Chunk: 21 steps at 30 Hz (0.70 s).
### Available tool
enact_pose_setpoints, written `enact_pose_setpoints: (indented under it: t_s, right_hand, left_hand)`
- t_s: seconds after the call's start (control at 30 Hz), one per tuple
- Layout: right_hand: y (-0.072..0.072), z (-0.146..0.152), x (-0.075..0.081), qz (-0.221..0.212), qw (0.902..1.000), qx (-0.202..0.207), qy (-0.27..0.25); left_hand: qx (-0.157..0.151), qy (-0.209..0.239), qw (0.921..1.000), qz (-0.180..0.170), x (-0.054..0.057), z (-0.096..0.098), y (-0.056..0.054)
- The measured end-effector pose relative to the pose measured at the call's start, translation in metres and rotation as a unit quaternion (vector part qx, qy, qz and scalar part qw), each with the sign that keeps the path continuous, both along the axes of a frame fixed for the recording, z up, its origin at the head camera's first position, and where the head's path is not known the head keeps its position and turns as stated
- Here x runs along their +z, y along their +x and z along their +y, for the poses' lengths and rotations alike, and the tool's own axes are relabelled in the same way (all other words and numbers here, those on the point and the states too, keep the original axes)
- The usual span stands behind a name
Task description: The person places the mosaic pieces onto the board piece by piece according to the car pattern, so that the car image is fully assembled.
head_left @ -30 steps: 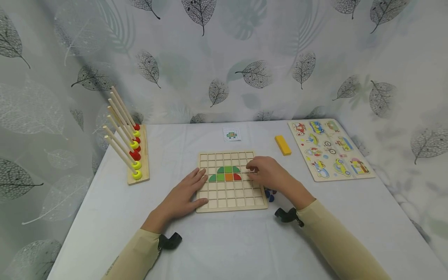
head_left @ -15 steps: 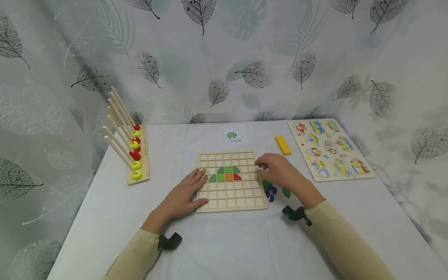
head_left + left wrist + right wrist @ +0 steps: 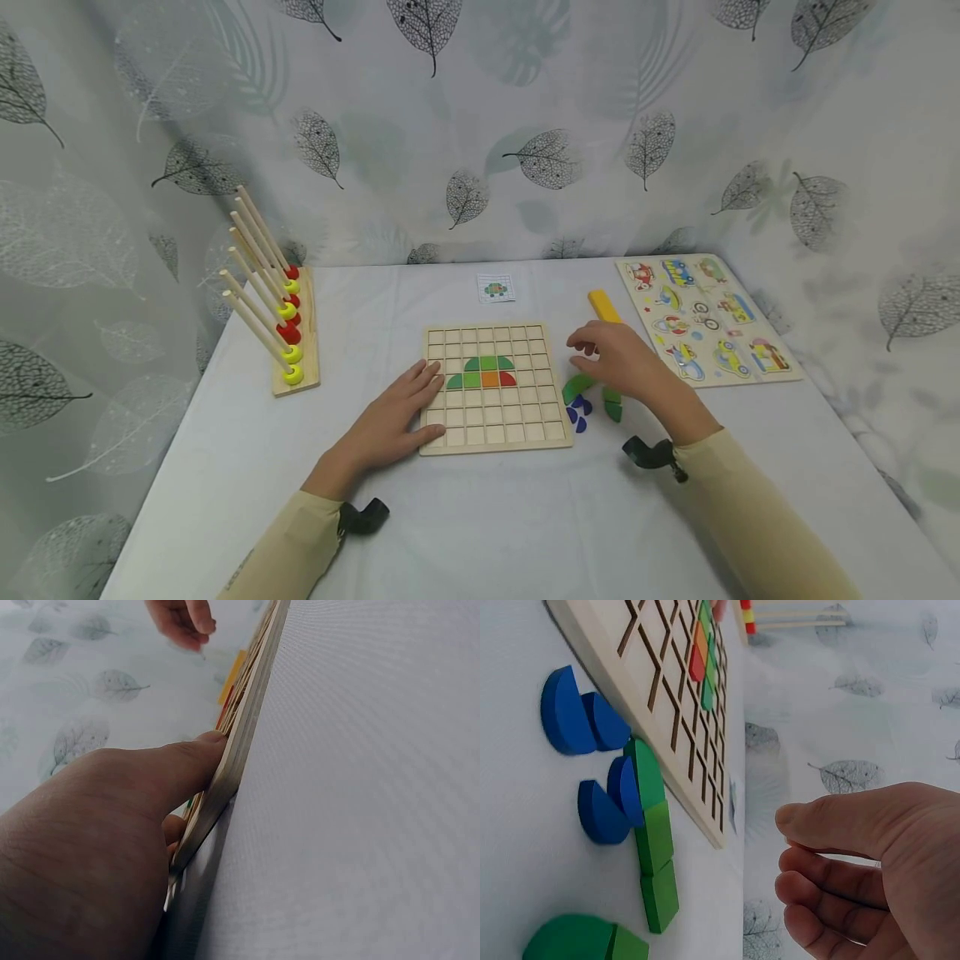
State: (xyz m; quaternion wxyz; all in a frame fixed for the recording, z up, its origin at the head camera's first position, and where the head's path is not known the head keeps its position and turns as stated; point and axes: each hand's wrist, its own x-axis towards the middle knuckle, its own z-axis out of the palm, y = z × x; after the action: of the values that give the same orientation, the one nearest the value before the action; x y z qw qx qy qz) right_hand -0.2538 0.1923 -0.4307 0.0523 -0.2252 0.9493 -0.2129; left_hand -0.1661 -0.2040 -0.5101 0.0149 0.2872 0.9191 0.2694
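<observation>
A wooden grid board (image 3: 495, 417) lies at mid-table, with several green tiles (image 3: 489, 364), an orange tile (image 3: 490, 379) and a red tile (image 3: 508, 379) in its cells. Fingers spread, my left hand (image 3: 390, 421) rests on its left edge; the left wrist view shows the thumb against the rim. Right of the board, my right hand (image 3: 618, 358) hovers with loosely bent fingers. Nothing shows between thumb and fingers in the right wrist view. Below that hand lie loose green pieces (image 3: 656, 840) and several blue quarter-round pieces (image 3: 568, 712), some partly covered in the head view.
A small pattern card (image 3: 496, 288) lies behind the board. At the left stands a bead-and-peg rack (image 3: 310, 367). A yellow block (image 3: 602, 305), partly behind my right hand, and a picture puzzle board (image 3: 712, 325) are at the right. Leaf-printed curtain (image 3: 480, 125) backs the table.
My right hand has moved right, from over the board's right side to beyond its edge, uncovering the loose green and blue pieces. My left hand has stayed put.
</observation>
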Motion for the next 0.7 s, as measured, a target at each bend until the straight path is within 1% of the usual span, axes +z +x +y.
enact_pose_setpoints:
  t_s: [0.13,0.43,0.53,0.7]
  right_hand:
    - [0.0,0.01,0.0,0.0,1.0,0.0,0.006]
    - [0.007,0.032,0.003,-0.001,0.9997,-0.022,0.011]
    - [0.008,0.04,0.0,-0.002,0.9996,-0.023,0.015]
    - [0.009,0.051,-0.006,-0.015,0.9993,-0.033,0.013]
  left_hand:
    - [0.0,-0.002,1.0,-0.003,0.0,0.0,0.0]
    - [0.001,-0.002,1.0,0.001,0.003,0.002,0.001]
    - [0.001,-0.001,1.0,0.001,0.003,0.002,0.001]
    - [0.003,0.0,0.9999,0.01,0.001,0.002,0.001]
